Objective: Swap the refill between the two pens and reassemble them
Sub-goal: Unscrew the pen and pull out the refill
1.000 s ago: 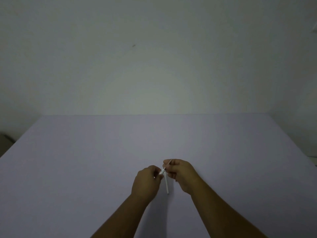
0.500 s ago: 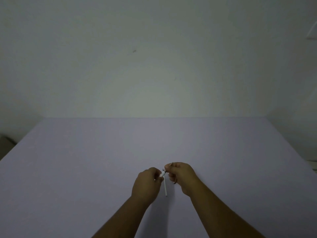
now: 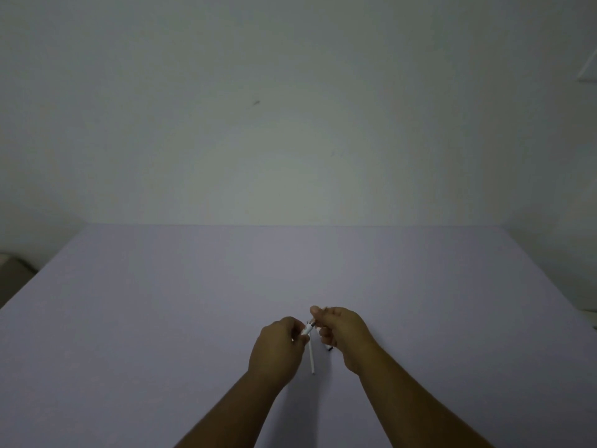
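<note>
My left hand [image 3: 277, 345] is closed around a white pen barrel [image 3: 307, 329], of which only a short end pokes out toward the right. My right hand [image 3: 340, 328] pinches the small piece at that end, fingers curled; a dark tip [image 3: 329, 348] peeks out under this hand. A thin white refill or pen part [image 3: 312, 358] lies on the table just below and between the two hands, pointing toward me. The scene is dim and the small parts between the fingers are hard to make out.
The pale lilac table [image 3: 161, 318] spreads wide around the hands, its far edge against a plain wall [image 3: 290, 124]. A dark object [image 3: 13, 270] sits past the table's left edge.
The hands stayed close together at the pen's end. A dark tip now shows beneath my right hand. The camera view tilted slightly, shifting the table edge lower in the frame.
</note>
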